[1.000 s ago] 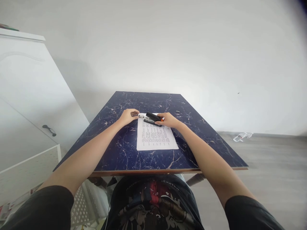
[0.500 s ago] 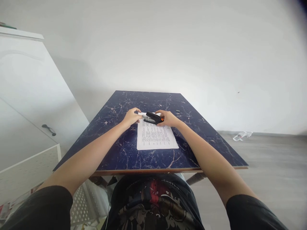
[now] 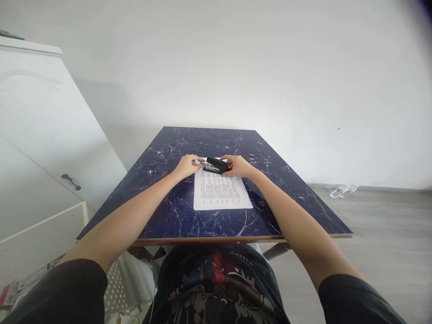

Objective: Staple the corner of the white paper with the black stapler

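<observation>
Black stapler (image 3: 218,164), orange rear end, lies across far edge of printed sheet (image 3: 221,192), near middle of bench (image 3: 175,216). Right hand (image 3: 238,166) clasps stapler's rear, fingers curled over body, likely pinning it down. Left hand (image 3: 187,164) pinches silver front end between fingertips, seemingly steadying that end; exact contact too small to tell. Sheet flat, square to person, near edge towards body. Small dark item (image 3: 250,155) on bench beyond right hand, apart. White cabinet (image 3: 40,148) at left. Plastic bottle (image 3: 340,191) on floor at right.
</observation>
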The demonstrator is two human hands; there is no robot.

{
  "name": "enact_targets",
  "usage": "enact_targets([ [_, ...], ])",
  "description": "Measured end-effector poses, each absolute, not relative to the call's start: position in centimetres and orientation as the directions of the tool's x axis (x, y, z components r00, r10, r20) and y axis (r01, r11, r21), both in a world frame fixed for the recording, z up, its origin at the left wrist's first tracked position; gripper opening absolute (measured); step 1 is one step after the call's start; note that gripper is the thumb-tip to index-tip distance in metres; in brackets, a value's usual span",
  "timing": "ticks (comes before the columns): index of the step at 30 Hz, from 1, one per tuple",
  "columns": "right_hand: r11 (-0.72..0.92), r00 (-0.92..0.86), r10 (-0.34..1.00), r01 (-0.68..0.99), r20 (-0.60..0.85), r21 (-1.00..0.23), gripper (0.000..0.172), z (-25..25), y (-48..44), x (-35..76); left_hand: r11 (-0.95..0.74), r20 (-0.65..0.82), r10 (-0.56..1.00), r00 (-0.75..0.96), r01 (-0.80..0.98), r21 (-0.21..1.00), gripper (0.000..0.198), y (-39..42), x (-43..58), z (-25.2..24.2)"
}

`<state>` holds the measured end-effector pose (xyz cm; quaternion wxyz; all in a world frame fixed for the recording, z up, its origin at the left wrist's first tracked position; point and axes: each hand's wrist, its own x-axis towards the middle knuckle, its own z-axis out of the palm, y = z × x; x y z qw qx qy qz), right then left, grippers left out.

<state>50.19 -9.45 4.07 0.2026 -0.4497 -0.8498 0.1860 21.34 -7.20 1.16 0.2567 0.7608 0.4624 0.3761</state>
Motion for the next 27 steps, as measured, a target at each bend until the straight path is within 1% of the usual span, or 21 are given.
enact_targets([
  [2,0.52,-0.512,0.843,0.696,0.167,-0.494,0.069,4.0,-9.4,50.2,-0.532,0.387,0.847,0.366,0.556,0.638,0.018,-7.5,21.4,1.4],
  [3,0.52,-0.512,0.843,0.698,0.164,-0.493,0.069,4.0,-9.4,50.2,-0.55,0.392,0.835,0.386,0.569,0.611,0.017,-7.5,21.5,1.6],
  [6,0.525,-0.516,0.84,0.696,0.167,-0.489,0.068,4.0,-9.5,50.2,-0.567,0.385,0.823,0.418,0.586,0.578,0.018,-7.3,21.5,1.7],
  [10,0.526,-0.515,0.84,0.699,0.17,-0.484,0.067,4.0,-9.5,50.3,-0.63,0.416,0.776,0.473,0.581,0.515,0.022,-6.5,21.1,1.5],
  [12,0.527,-0.512,0.841,0.702,0.174,-0.479,0.067,4.0,-9.5,50.3,-0.628,0.398,0.778,0.487,0.576,0.524,0.02,-6.3,20.9,1.3],
  [16,0.532,-0.51,0.84,0.704,0.186,-0.47,0.066,4.0,-9.4,50.3,-0.57,0.341,0.817,0.466,0.558,0.603,0.017,-6.2,20.9,1.2],
  [19,0.542,-0.514,0.835,0.702,0.198,-0.463,0.065,3.9,-9.4,50.3,-0.551,0.337,0.827,0.45,0.532,0.643,0.016,-6.0,21.0,1.3],
  [25,0.542,-0.52,0.834,0.704,0.187,-0.459,0.067,4.0,-9.3,50.4,-0.502,0.307,0.857,0.413,0.54,0.675,0.014,-5.7,20.2,1.6],
  [27,0.537,-0.519,0.836,0.706,0.179,-0.461,0.067,4.0,-9.3,50.4,-0.519,0.322,0.849,0.418,0.545,0.658,0.013,-5.8,20.1,1.5],
])
